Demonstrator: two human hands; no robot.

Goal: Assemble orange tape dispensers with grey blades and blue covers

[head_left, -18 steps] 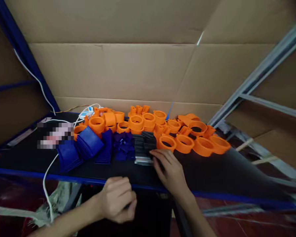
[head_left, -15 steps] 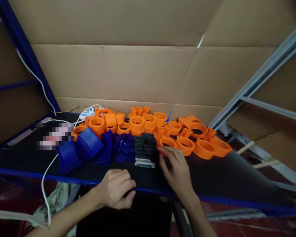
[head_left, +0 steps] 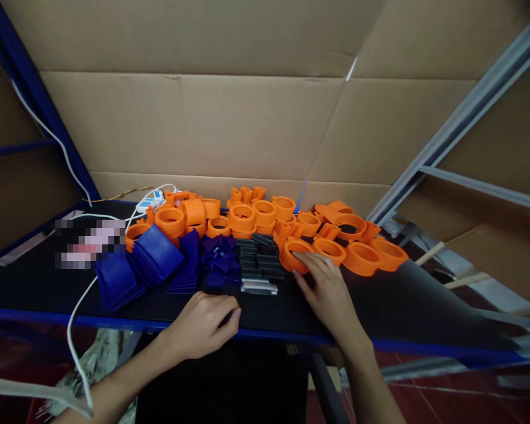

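My right hand (head_left: 329, 287) has its fingers over the near rim of an orange plastic ring (head_left: 287, 259), the thumb on the outside, pinching the wall. Loosely curled, my left hand (head_left: 207, 323) rests at the table's front edge, and nothing shows in it. Between the hands lie stacked black strips (head_left: 260, 259) with a few silvery strips (head_left: 259, 287) in front. A heap of small dark blue pieces (head_left: 221, 262) sits left of them. Beyond my right hand, more orange rings (head_left: 363, 260) with side clips stand in a cluster.
Flat blue pouch-like pieces (head_left: 156, 253) lie stacked at the left of the black tabletop (head_left: 424, 312). A white cable (head_left: 73, 330) hangs over the front edge near my left forearm. A power strip (head_left: 150, 202) stands behind. Cardboard (head_left: 247, 129) walls the back; a metal frame (head_left: 450, 112) rises at right.
My right hand has moved from beside the black strips onto the front orange ring, its fingers now over the rim. My left hand has shifted slightly up, still curled. The view has moved a little.
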